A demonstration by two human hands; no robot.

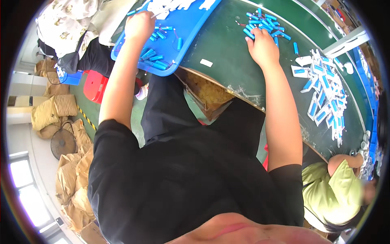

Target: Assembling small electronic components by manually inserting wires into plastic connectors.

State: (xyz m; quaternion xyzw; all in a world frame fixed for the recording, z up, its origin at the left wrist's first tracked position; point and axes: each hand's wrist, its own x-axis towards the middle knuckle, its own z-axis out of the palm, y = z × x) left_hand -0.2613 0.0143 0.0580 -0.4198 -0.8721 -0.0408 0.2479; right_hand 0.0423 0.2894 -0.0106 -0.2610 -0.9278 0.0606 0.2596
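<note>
My left hand (140, 27) is closed above the far left part of a blue tray (165, 72). A thin white piece sticks out beside its fingers, but what they grip is mostly hidden. Blue cylindrical battery cells (156, 57) with thin wires lie in this tray, along with white plastic casings (172, 5) at its far end. My right hand (264, 48) reaches to the near edge of a loose pile of wired blue battery cells (266, 22) on the green table. Its thumb and fingers close around a blue battery cell (249, 33) at the pile's left edge.
White casings with blue cells (325, 93) are heaped on the green table (227, 44) at the right. A small white piece (206, 62) lies mid-table. An open carton (209, 91) stands below the edge. Co-workers sit at far left and lower right (333, 191); a red stool (95, 86) stands left.
</note>
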